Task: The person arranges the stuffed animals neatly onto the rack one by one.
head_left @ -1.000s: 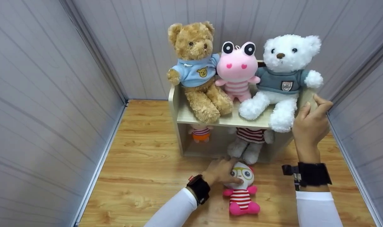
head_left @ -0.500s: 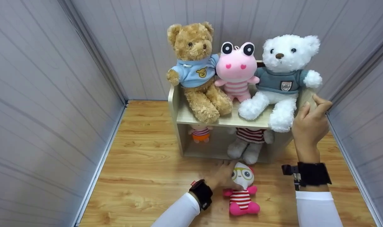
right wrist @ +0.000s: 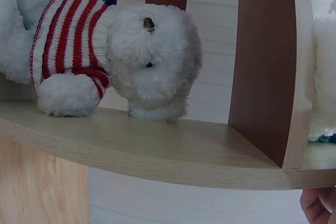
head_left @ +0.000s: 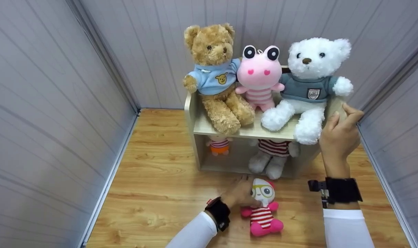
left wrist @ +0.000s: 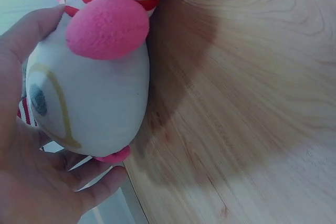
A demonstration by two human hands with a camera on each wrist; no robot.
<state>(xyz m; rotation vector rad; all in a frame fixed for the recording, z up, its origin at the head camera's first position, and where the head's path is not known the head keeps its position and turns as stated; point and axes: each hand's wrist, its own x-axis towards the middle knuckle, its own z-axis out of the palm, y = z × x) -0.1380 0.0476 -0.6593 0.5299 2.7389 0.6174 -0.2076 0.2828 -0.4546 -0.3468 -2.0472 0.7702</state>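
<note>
A grey panelled wall [head_left: 50, 113] is seen at the far left, and a wood-grain floor [head_left: 154, 172] lies beside it. On the top board of a small wooden shelf [head_left: 250, 132], three plush toys are seated in a row: a brown teddy bear [head_left: 216, 75] in a light blue shirt, a pink frog plush [head_left: 259, 77] in a striped top touching it, and a white teddy bear [head_left: 307, 86] in a grey-blue sweater. In the lower compartment, a small doll in an orange and striped outfit [head_left: 218, 144] is seen at the left and a white bear in a red-striped sweater [head_left: 272, 156] at the right.

On the floor just in front of the shelf, a small doll with glasses and a pink striped body [head_left: 262, 208] is lying on its back. Its white head is gripped by the left hand [head_left: 240, 194]; in the left wrist view the fingers [left wrist: 94, 187] are curled under the head and the thumb is pressed against its other side.

At the right, the upper right side panel of the shelf is held by the right hand [head_left: 338, 137], with the thumb and fingers closed round its edge.
</note>
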